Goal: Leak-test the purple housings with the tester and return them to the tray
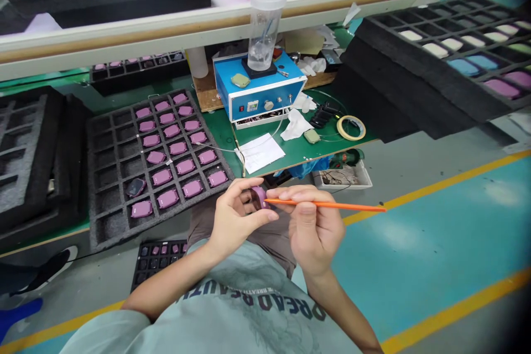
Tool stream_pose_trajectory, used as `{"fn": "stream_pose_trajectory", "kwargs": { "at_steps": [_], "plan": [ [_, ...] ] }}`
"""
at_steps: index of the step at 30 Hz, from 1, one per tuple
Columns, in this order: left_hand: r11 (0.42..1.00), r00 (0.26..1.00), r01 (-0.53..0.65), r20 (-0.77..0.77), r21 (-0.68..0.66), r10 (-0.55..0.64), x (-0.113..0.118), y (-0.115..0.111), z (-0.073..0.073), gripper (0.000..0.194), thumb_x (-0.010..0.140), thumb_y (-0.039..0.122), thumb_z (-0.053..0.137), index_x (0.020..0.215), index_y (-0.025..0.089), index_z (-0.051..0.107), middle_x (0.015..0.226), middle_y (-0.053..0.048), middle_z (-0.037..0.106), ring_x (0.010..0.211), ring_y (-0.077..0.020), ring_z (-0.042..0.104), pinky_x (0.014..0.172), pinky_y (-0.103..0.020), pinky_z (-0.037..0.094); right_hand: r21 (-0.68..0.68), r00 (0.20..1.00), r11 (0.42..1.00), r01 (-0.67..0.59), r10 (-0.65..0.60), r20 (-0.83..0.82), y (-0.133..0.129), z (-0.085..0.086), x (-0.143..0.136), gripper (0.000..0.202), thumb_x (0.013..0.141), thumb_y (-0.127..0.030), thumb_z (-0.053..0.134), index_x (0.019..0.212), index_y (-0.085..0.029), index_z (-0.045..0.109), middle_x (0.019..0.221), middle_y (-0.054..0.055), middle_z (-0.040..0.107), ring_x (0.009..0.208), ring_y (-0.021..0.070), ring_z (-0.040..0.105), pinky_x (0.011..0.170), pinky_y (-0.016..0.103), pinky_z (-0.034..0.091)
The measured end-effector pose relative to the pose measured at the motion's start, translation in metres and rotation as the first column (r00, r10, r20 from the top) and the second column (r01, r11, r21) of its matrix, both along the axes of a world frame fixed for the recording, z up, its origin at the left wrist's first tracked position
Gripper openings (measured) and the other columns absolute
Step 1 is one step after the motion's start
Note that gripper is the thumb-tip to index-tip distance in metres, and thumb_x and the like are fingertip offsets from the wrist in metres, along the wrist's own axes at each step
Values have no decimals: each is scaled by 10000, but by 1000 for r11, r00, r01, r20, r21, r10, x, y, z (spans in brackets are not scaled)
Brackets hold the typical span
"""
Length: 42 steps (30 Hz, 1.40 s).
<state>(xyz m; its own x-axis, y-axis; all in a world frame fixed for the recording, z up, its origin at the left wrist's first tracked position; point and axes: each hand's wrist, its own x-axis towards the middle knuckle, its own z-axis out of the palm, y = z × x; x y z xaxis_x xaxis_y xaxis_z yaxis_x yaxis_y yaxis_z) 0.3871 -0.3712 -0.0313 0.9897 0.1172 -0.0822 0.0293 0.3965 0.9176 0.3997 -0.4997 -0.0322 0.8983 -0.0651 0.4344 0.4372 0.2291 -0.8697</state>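
Green bench (319,146) behind; left hand (232,215) grip clamped on purple piece (259,197), right hand (311,227) on orange stick (327,206).

Your left hand (234,215): purple part (260,197), glossy. Your right hand (311,227): orange stick (327,206). Your shirt (232,315): pale grey-green, dark lettering. Foam tray (108,177) ahead of you: black grid, purple parts (178,149) filling right columns; one darker piece (135,187), possibly blue-tinted, unclear. Box (261,91): bright blue, white front panel. Bench (315,146): green. Tape roll (350,128): yellowish. Floor (415,243): teal, yellow stripes, grey band.
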Motion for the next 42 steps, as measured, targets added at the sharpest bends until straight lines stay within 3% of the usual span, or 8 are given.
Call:
{"fn": "stream_pose_trajectory", "kwargs": {
  "at_steps": [11, 20, 28, 32, 35, 38, 40, 42],
  "plan": [
    [955, 988, -149, 86, 256, 131, -28, -11, 1, 596, 552, 261, 968, 1114, 251, 771, 964, -18, 502, 837, -135, 581, 677, -240, 609, 34, 998, 998, -58, 58, 0, -10, 0, -19, 108, 1016, -234, 513, 970, -229, 610, 915, 22, 632, 889, 201, 734, 708, 375, 663],
    [904, 984, -168, 126, 393, 128, -61, -2, -5, 602, 570, 307, 963, 1138, 253, 769, 964, -36, 528, 835, -149, 578, 620, -217, 587, 91, 997, 994, -59, 64, -50, -5, -12, -48, 104, 1013, -275, 533, 947, -224, 595, 889, 12, 615, 848, 186, 735, 667, 337, 659],
    [888, 990, 26, 111, 459, -86, -58, 3, -16, 579, 624, 335, 934, 1166, 253, 747, 1001, -46, 561, 852, -162, 612, 641, -231, 578, 134, 981, 976, 172, -157, -117, -2, -22, -74, 135, 1003, -323, 555, 927, -220, 594, 885, 6, 623, 845, 182, 735, 707, 365, 666],
    [871, 992, 46, 77, 489, -96, -45, 9, -21, 568, 681, 284, 893, 1212, 228, 699, 1057, -53, 588, 867, -158, 637, 706, -240, 555, 137, 928, 930, 342, -311, -204, -22, -26, -50, 162, 962, -356, 619, 965, -195, 623, 801, -3, 655, 715, 157, 713, 665, 334, 645],
    [790, 986, -125, 161, 601, 34, -28, 21, -20, 452, 761, 223, 807, 1199, 211, 696, 1080, -68, 610, 956, -187, 635, 802, -279, 534, -55, 873, 942, 332, -329, -360, -36, -44, 5, 449, 862, -418, 721, 1209, -164, 593, 738, -1, 689, 538, 123, 631, 494, 236, 550],
    [606, 940, -335, 303, 721, 158, -1, 27, -9, 425, 803, 178, 731, 1224, 216, 685, 1087, -74, 623, 1005, -206, 618, 823, -302, 514, -255, 835, 967, -14, -129, -536, -36, -70, 76, 798, 775, -529, 732, 1383, -73, 488, 677, 17, 691, 441, 125, 551, 379, 211, 427],
    [469, 905, -425, 374, 774, 203, 22, 25, 0, 443, 810, 156, 701, 1248, 215, 668, 1072, -71, 630, 984, -203, 616, 826, -311, 509, -337, 810, 922, -193, -44, -585, -30, -85, 115, 860, 782, -590, 678, 1403, -29, 480, 682, 41, 698, 444, 137, 555, 382, 227, 424],
    [357, 886, -461, 401, 813, 231, 50, 18, 8, 468, 813, 143, 681, 1275, 212, 645, 1055, -67, 639, 956, -199, 623, 822, -313, 509, -380, 818, 891, -248, -17, -575, -25, -98, 141, 800, 832, -615, 605, 1384, -41, 521, 728, 67, 715, 486, 150, 592, 423, 242, 458]
  ]
}}
